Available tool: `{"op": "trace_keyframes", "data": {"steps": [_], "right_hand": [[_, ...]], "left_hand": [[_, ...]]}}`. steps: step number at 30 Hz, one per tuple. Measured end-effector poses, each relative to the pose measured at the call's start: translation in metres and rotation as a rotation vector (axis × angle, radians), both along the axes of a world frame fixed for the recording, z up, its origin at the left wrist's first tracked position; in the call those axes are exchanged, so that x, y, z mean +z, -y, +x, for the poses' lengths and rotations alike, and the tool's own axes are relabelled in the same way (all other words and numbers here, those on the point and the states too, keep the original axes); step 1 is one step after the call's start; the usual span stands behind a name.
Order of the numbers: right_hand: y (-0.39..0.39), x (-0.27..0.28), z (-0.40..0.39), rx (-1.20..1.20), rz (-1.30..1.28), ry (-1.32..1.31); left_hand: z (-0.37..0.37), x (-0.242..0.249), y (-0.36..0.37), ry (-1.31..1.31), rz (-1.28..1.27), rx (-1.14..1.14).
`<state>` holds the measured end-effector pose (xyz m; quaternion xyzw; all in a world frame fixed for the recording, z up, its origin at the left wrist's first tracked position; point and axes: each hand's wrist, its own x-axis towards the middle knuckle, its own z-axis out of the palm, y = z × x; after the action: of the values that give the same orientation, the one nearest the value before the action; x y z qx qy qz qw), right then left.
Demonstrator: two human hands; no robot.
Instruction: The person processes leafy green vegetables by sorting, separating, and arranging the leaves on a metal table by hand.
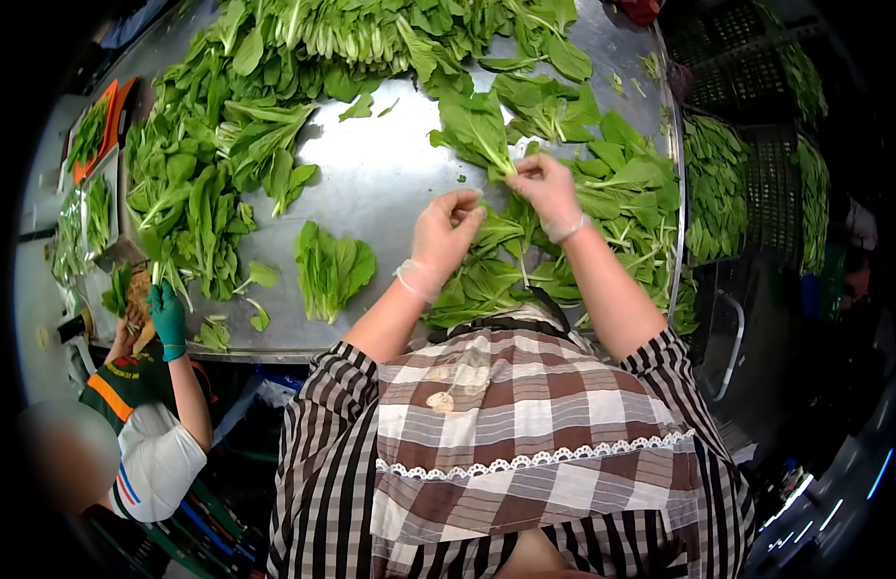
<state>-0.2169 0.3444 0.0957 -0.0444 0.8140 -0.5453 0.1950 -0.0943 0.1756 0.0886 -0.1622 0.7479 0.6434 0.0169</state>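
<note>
My right hand [546,193] pinches the pale stem end of a leafy green [474,130], whose leaves point up and to the left over the metal table [352,154]. To its left, my left hand [448,232] is closed, thumb against fingers, near the stems; what it holds, if anything, is too small to name. Both hands look to be in thin clear gloves. Loose greens [482,280] lie beneath and between my hands, and more are spread to the right [631,193]. A small separate bunch [332,270] sits left of my left hand.
Large heaps of greens [192,183] cover the table's left and far sides. At the lower left, a co-worker's green-gloved hand [166,318] holds stems. Crates of greens [713,188] stand beyond the table's right edge. An orange tray [110,125] is at the far left.
</note>
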Motion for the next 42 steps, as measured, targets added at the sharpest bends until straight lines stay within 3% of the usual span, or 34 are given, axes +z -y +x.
{"op": "trace_keyframes", "data": {"steps": [3, 6, 9, 10, 12, 18, 22, 25, 28, 31, 34, 39, 42], "right_hand": [[0.000, 0.026, 0.035, 0.057, 0.069, -0.167], [0.001, 0.030, 0.060, 0.177, 0.120, -0.397], [0.000, 0.029, 0.069, 0.235, 0.052, -0.532], [-0.001, 0.031, 0.075, 0.181, -0.008, -0.395], [0.001, 0.042, 0.083, 0.079, -0.127, -0.111], [-0.009, 0.032, 0.084, 0.077, -0.327, 0.287], [-0.007, 0.034, 0.088, 0.056, -0.330, 0.271], [-0.006, 0.032, 0.091, 0.064, -0.326, 0.226], [-0.007, 0.034, 0.091, 0.099, -0.269, 0.203], [-0.005, 0.032, 0.093, 0.109, -0.274, 0.215], [-0.006, 0.028, 0.096, 0.095, -0.333, 0.244], [-0.003, 0.028, 0.098, 0.005, -0.383, 0.307], [-0.002, 0.030, 0.100, -0.067, -0.365, 0.197]], "left_hand": [[-0.012, 0.008, -0.006, 0.163, 0.558, 0.153], [-0.016, 0.015, -0.003, 0.344, 0.671, 0.205], [-0.012, 0.005, -0.003, 0.305, 0.792, 0.225], [-0.008, 0.002, -0.004, 0.275, 0.828, 0.224], [-0.001, -0.002, -0.002, 0.226, 0.784, 0.219], [0.013, 0.008, -0.009, 0.069, 0.780, 0.185], [0.020, 0.020, -0.010, 0.062, 0.708, 0.209], [0.024, 0.008, -0.011, -0.012, 0.824, 0.158], [0.029, 0.030, -0.013, -0.033, 0.814, 0.117], [0.028, 0.027, -0.011, 0.040, 0.681, 0.101], [0.029, 0.020, -0.010, 0.088, 0.706, 0.111], [0.038, 0.028, -0.018, 0.013, 0.589, 0.196], [0.043, 0.035, -0.025, -0.076, 0.534, 0.224]]}}
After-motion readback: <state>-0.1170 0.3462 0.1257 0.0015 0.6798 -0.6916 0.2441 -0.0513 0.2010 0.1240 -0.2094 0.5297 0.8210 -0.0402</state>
